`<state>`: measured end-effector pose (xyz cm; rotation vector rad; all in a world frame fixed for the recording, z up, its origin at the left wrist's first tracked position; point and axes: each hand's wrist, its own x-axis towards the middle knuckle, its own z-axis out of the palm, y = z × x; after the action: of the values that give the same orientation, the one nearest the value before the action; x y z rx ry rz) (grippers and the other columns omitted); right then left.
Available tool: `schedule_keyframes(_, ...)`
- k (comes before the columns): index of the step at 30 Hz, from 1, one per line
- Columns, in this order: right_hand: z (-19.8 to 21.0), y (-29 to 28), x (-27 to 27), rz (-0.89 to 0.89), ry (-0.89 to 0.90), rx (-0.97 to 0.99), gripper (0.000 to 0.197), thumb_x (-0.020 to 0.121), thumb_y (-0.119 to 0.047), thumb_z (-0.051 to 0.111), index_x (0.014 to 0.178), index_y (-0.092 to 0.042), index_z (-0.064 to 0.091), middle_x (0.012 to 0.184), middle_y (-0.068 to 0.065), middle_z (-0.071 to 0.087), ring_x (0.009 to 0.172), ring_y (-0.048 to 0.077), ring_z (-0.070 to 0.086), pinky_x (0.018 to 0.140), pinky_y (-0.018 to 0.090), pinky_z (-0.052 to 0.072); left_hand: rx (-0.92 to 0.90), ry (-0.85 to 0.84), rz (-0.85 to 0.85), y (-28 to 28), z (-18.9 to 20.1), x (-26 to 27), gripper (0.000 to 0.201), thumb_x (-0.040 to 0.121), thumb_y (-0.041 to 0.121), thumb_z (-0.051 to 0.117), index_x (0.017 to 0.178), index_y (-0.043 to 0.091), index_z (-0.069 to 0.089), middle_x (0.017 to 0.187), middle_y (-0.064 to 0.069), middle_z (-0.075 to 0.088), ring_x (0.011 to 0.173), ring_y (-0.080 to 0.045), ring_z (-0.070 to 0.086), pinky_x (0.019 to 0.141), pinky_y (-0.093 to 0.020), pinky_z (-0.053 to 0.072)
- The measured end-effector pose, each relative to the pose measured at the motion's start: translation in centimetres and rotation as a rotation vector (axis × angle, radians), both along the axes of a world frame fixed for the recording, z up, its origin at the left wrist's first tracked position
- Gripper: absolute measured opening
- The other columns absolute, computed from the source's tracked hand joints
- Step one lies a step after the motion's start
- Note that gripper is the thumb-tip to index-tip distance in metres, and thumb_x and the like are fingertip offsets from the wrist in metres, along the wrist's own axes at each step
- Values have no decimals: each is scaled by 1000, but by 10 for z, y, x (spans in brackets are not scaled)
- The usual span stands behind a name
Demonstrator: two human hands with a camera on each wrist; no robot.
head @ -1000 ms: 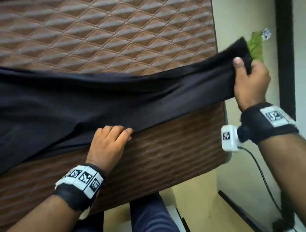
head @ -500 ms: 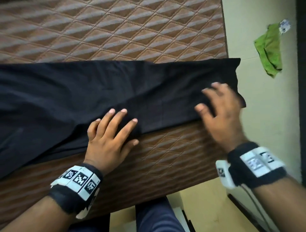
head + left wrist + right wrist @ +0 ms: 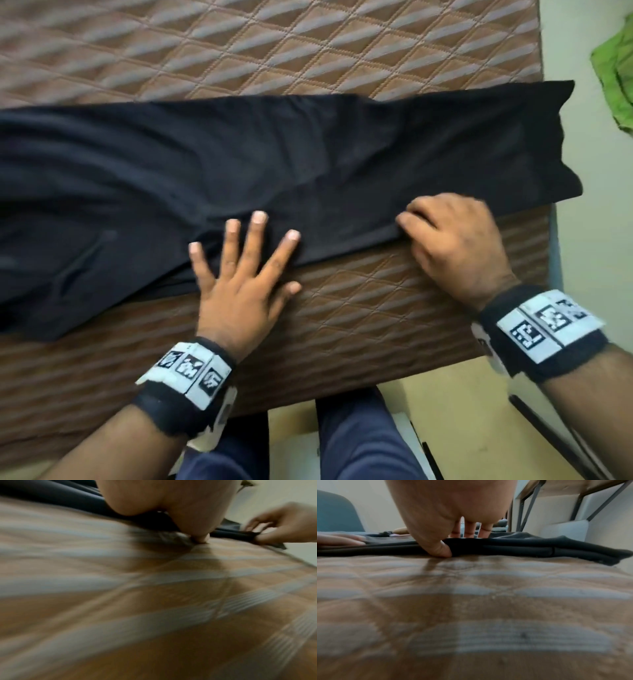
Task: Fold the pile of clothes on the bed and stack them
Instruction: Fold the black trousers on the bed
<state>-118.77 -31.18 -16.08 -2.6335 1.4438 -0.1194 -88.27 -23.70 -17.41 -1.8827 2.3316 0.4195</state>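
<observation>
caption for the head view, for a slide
Left hand flattens black trousers on the quilted mattress; right hand pinches their near edge.

garment: I see plain black
mattress: brown, diamond quilting
cloth on floor: green
wristbands: black, white marker tags

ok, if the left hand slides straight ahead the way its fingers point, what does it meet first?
More of the black fabric garment already under the left hand; beyond that, bare brown quilted mattress. Nothing else appears in that line.
</observation>
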Motion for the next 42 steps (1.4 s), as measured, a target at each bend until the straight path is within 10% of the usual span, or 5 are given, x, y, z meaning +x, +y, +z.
schedule_keyframes(8, -2, 17, 52, 77, 17, -50, 24, 90, -8, 57, 111, -14, 67, 103, 14, 64, 84, 37, 60, 74, 47, 40, -139, -46, 328, 79, 21, 172, 34, 98, 48, 48, 113, 20, 56, 122, -12, 50, 104, -42, 55, 84, -60, 44)
schedule_keyframes(23, 1, 58, 269, 96, -128, 108, 30, 78, -7, 58, 105, -10, 68, 100, 12, 64, 87, 36, 58, 71, 43, 40, -216, 718, 517, 36, 61, 261, 7, 91, 8, 62, 94, 5, 67, 89, 6, 60, 86, -11, 58, 82, -21, 46)
schedule_keyframes(32, 26, 103, 331, -89, -101, 418, 24, 91, -30, 55, 91, -12, 70, 87, 7, 64, 80, 31, 58, 71, 43, 49, -166, 520, 573, 75, 51, 333, 13, 92, 17, 62, 96, 6, 68, 94, -6, 62, 91, -19, 56, 85, -16, 39)
schedule_keyframes(37, 36, 122, 408, -791, -738, 1093, 18, 91, -15, 68, 109, -16, 65, 92, 1, 67, 75, 15, 66, 69, 30, 53, -317, 454, 1160, 74, 29, 433, 51, 89, 41, 64, 134, 19, 53, 126, -5, 42, 104, -7, 54, 92, -19, 49)
schedule_keyframes(42, 37, 127, 447, -1134, -1255, 1234, 13, 88, -4, 66, 89, -17, 62, 79, -6, 67, 70, 14, 60, 60, 26, 49, -76, 975, 1425, 47, 30, 456, 33, 92, 42, 65, 118, 24, 55, 102, 5, 61, 83, -19, 65, 51, -29, 58)
